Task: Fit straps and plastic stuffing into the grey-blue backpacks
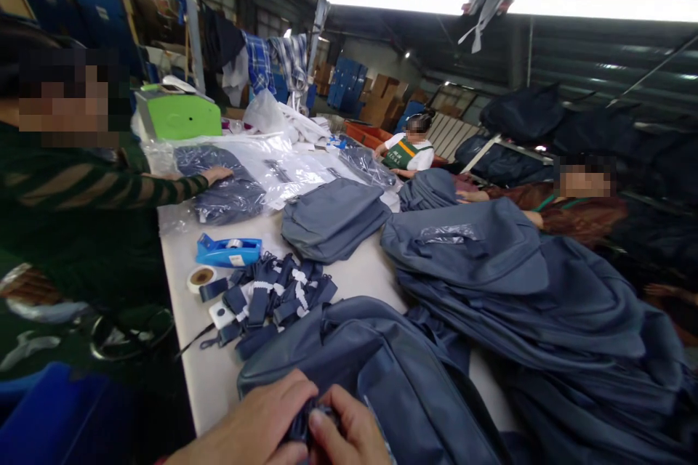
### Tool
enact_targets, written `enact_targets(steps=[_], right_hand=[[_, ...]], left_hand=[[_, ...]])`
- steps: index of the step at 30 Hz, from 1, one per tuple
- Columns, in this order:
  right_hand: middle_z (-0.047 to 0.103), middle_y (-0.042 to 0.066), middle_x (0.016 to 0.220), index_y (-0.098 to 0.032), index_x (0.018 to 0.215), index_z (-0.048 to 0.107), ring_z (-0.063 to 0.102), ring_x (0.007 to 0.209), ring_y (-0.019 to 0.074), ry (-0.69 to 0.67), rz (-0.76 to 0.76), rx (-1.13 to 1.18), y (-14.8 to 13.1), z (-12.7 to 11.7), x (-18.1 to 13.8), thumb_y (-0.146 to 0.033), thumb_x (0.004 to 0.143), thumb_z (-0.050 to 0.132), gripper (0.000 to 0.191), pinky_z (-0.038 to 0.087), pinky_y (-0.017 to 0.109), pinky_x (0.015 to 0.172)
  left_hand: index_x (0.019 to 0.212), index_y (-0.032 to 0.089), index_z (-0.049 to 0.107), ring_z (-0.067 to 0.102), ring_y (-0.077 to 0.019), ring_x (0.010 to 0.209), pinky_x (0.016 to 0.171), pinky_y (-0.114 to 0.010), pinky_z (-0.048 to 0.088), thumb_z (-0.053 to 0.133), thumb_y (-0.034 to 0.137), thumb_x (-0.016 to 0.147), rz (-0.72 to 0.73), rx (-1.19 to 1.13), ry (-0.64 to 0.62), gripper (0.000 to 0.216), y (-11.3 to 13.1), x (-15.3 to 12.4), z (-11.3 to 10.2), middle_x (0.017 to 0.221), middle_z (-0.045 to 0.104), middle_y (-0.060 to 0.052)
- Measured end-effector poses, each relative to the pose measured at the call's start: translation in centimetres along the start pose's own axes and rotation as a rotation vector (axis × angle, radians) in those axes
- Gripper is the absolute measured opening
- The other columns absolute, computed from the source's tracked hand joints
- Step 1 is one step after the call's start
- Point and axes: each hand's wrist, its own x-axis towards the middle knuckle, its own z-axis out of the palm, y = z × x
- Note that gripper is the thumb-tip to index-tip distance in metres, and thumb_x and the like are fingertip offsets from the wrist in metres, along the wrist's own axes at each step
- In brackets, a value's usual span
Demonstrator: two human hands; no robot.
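Along the tabletop's (360, 276) right edge we see soft grey-blue fabric bags (523, 290) heaped. At its near edge our left hand (256, 425) and right hand (349, 432) pinch a dark webbing strap (302, 427) against the nearest bag (392, 378).

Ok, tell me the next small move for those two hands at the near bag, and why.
Probably pull the dark strap piece clear of the blue bag. The left hand and right hand both pinch it at the bag's near edge, and it is still bunched between the fingers.
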Motion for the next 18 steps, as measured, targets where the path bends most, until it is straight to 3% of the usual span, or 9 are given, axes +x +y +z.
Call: enact_targets(steps=[3,5,9,13,16,18], right_hand=[[0.054,-0.004,0.057,-0.020,0.075,0.058,0.051,0.049,0.0107,0.032,-0.055,-0.227,-1.0,-0.8,0.5,-0.043,0.086,0.061,0.026,0.036,0.020,0.048],[0.055,-0.003,0.061,-0.021,0.077,0.060,0.054,0.055,0.0123,-0.021,-0.074,-0.231,-1.2,-1.4,0.7,-0.036,0.088,0.057,0.019,0.040,0.020,0.052],[0.061,0.000,0.078,-0.021,0.085,0.064,0.060,0.074,0.0147,-0.086,-0.177,-0.248,-1.2,-2.6,1.1,-0.035,0.094,0.050,0.022,0.045,0.022,0.066],[0.065,0.000,0.082,-0.022,0.081,0.068,0.062,0.080,0.0143,-0.048,-0.303,-0.305,-1.6,-3.1,1.8,-0.035,0.095,0.056,0.023,0.043,0.023,0.073],[0.068,0.001,0.083,-0.023,0.082,0.071,0.064,0.081,0.0141,-0.078,-0.349,-0.279,-2.0,-3.3,2.3,-0.039,0.097,0.057,0.026,0.044,0.023,0.074],[0.068,0.001,0.081,-0.024,0.084,0.073,0.065,0.079,0.0135,-0.083,-0.420,-0.298,-2.1,-3.5,2.8,-0.042,0.098,0.055,0.029,0.045,0.022,0.072]], left_hand=[[0.136,0.024,0.051,0.049,-0.0297,0.133,0.116,-0.043,0.037,0.055,0.023,0.086,-0.005,-0.072,0.018,0.050,-0.9,0.7,0.9,0.146,0.052,-0.010],[0.123,0.023,0.055,0.055,-0.0250,0.122,0.109,-0.036,0.041,0.056,0.016,0.078,-0.028,-0.148,0.041,0.045,-1.1,1.1,1.1,0.131,0.060,-0.006],[0.106,0.022,0.054,0.056,-0.0182,0.094,0.085,-0.027,0.044,0.058,0.013,0.064,-0.127,-0.238,0.023,0.043,-1.2,1.8,0.5,0.100,0.059,0.002],[0.097,0.022,0.056,0.045,-0.0150,0.078,0.066,-0.022,0.037,0.065,0.027,0.064,-0.117,-0.429,-0.109,0.035,-1.9,2.6,-0.3,0.084,0.051,0.005],[0.086,0.019,0.064,0.046,-0.0141,0.072,0.065,-0.023,0.036,0.059,0.042,0.076,-0.093,-0.704,-0.187,0.025,-2.8,3.4,-0.4,0.076,0.053,0.004],[0.080,0.017,0.069,0.052,-0.0145,0.069,0.067,-0.024,0.040,0.059,0.042,0.076,-0.114,-0.920,-0.229,0.027,-3.3,3.9,0.0,0.074,0.062,0.000]])
